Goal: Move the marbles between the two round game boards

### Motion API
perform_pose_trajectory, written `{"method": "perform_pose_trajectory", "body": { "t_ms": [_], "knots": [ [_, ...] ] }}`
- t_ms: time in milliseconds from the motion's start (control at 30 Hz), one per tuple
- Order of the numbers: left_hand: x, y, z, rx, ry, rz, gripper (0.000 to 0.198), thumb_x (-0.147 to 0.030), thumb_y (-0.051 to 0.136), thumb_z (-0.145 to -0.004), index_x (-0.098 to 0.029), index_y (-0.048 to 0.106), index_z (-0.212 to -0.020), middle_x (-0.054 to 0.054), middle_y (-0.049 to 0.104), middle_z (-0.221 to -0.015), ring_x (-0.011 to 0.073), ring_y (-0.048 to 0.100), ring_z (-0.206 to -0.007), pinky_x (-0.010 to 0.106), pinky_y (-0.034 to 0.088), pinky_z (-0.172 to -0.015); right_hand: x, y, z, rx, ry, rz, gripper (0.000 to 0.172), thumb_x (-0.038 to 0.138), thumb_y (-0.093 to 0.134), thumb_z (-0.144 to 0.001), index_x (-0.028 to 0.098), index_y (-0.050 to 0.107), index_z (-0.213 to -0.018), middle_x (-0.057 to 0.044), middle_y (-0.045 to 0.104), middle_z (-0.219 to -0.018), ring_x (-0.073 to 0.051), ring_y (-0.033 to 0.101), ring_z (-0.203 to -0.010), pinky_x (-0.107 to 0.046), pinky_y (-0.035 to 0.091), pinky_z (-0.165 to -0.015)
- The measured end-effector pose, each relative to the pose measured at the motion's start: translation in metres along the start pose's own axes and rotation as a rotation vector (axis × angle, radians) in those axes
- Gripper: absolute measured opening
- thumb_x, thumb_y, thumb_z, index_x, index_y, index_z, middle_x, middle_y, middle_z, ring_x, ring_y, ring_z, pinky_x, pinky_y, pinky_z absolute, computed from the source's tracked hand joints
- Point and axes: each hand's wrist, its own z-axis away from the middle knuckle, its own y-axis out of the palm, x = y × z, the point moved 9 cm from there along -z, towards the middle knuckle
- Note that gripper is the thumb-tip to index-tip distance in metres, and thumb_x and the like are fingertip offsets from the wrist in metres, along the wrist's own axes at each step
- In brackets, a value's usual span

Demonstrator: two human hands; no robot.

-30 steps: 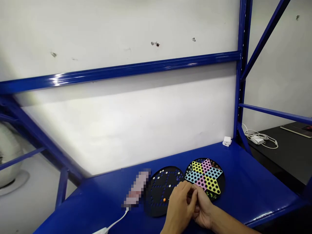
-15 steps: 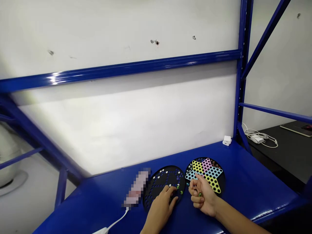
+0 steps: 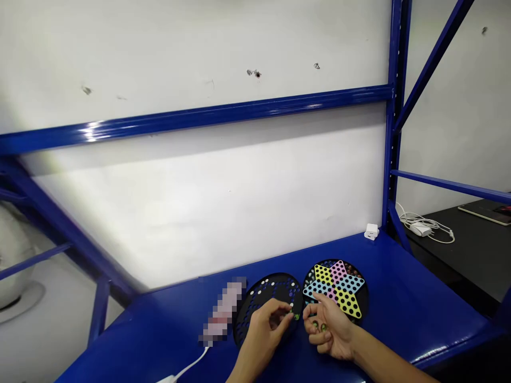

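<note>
Green marbles [image 3: 323,327] are held in the curled grip of the right hand [image 3: 334,332]. The left hand [image 3: 263,329] is positioned over the black board [image 3: 261,299] — whether anything is pinched cannot be told.

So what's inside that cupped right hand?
Two greenish marbles show in the right hand, among its curled fingers. Those fingers cover part of the inside, so whether more marbles sit behind them can't be seen.

Blue beams [image 3: 199,117] cross a white wall [image 3: 239,186] — scuffed.
</note>
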Motion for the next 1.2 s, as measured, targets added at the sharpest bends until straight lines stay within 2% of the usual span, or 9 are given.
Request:
{"method": "perform_pose_trajectory", "body": {
  "t_ms": [100, 233, 400, 500, 600, 833, 1000, 1100, 1200],
  "knots": [
    [-0.043, 0.007, 0.002, -0.047, 0.089, 0.135, 0.022, -0.041, 0.055, -0.087, -0.022, 0.066, -0.085, 0.003, 0.069, -0.083, 0.0173, 0.062, -0.074, 0.027, 0.050, -0.067, -0.012, 0.005, -0.001, 0.060, 0.095, 0.008, 0.057, 0.064, 0.026, -0.096, 0.019, 0.054, -0.075, 0.003, 0.050, -0.052, -0.003, 0.020, -0.031, -0.014, 0.007, -0.035],
    [-0.083, 0.032, 0.005, 0.061, 0.219, 0.138, 0.012, -0.029, 0.057, -0.086, -0.024, 0.068, -0.086, 0.002, 0.068, -0.088, 0.0169, 0.061, -0.081, 0.027, 0.050, -0.074, -0.018, -0.002, -0.001, -0.006, 0.138, -0.055, 0.055, 0.064, 0.037, -0.092, 0.018, 0.047, -0.063, 0.007, 0.038, -0.044, -0.003, 0.020, -0.030, -0.015, 0.007, -0.033],
    [-0.041, 0.017, -0.009, 0.005, 0.159, 0.041, 0.027, -0.036, 0.042, -0.095, -0.024, 0.066, -0.099, 0.004, 0.067, -0.103, 0.0191, 0.061, -0.094, 0.032, 0.049, -0.088, -0.002, -0.005, -0.003, -0.031, -0.008, -0.094, 0.049, 0.046, 0.032, -0.101, 0.019, 0.045, -0.062, 0.007, 0.041, -0.045, -0.003, 0.013, -0.030, -0.015, 0.004, -0.034],
    [0.001, 0.016, -0.016, 0.106, 0.044, -0.136, 0.030, -0.035, 0.053, -0.087, -0.026, 0.064, -0.113, 0.005, 0.065, -0.114, 0.0217, 0.062, -0.097, 0.035, 0.048, -0.090, 0.002, -0.006, -0.004, -0.035, -0.064, -0.092, 0.054, 0.047, 0.025, -0.102, 0.018, 0.046, -0.062, 0.006, 0.042, -0.044, -0.003, 0.012, -0.030, -0.016, 0.004, -0.035],
    [0.016, 0.022, -0.017, 0.185, 0.034, -0.171, 0.026, -0.034, 0.053, -0.085, -0.025, 0.067, -0.106, 0.004, 0.066, -0.110, 0.0217, 0.063, -0.092, 0.032, 0.049, -0.086, 0.004, -0.008, -0.005, -0.069, -0.093, -0.078, 0.061, 0.055, 0.020, -0.101, 0.018, 0.050, -0.063, 0.002, 0.050, -0.047, -0.004, 0.015, -0.029, -0.017, 0.005, -0.036],
    [0.009, 0.035, -0.021, 0.205, 0.103, -0.120, 0.020, -0.032, 0.052, -0.087, -0.023, 0.069, -0.093, 0.004, 0.067, -0.095, 0.0170, 0.061, -0.079, 0.028, 0.048, -0.075, 0.004, -0.009, -0.001, -0.107, -0.079, -0.022, 0.071, 0.066, 0.015, -0.097, 0.016, 0.056, -0.068, -0.002, 0.060, -0.052, -0.003, 0.017, -0.028, -0.017, 0.005, -0.035],
    [0.004, 0.010, -0.017, -0.002, 0.088, -0.004, 0.023, -0.039, 0.050, -0.092, -0.023, 0.065, -0.099, 0.002, 0.067, -0.085, 0.0165, 0.060, -0.073, 0.027, 0.047, -0.067, 0.001, -0.007, 0.000, -0.098, -0.028, 0.012, 0.070, 0.064, 0.014, -0.097, 0.016, 0.059, -0.074, -0.002, 0.059, -0.051, -0.004, 0.019, -0.027, -0.017, 0.006, -0.033],
    [-0.023, 0.011, -0.007, -0.035, 0.107, 0.080, 0.024, -0.041, 0.051, -0.093, -0.023, 0.065, -0.102, 0.002, 0.068, -0.088, 0.0167, 0.061, -0.077, 0.028, 0.048, -0.070, -0.005, -0.005, -0.002, -0.056, 0.026, 0.049, 0.067, 0.065, 0.016, -0.097, 0.017, 0.058, -0.075, -0.002, 0.060, -0.051, -0.005, 0.019, -0.026, -0.017, 0.008, -0.033],
    [-0.060, 0.032, 0.004, 0.105, 0.192, 0.073, 0.017, -0.033, 0.054, -0.091, -0.025, 0.066, -0.101, 0.001, 0.068, -0.093, 0.0166, 0.061, -0.084, 0.028, 0.049, -0.078, -0.011, -0.009, -0.003, -0.064, 0.065, 0.037, 0.061, 0.065, 0.024, -0.096, 0.018, 0.053, -0.070, 0.004, 0.051, -0.045, -0.005, 0.018, -0.027, -0.017, 0.009, -0.034]
  ]
}}
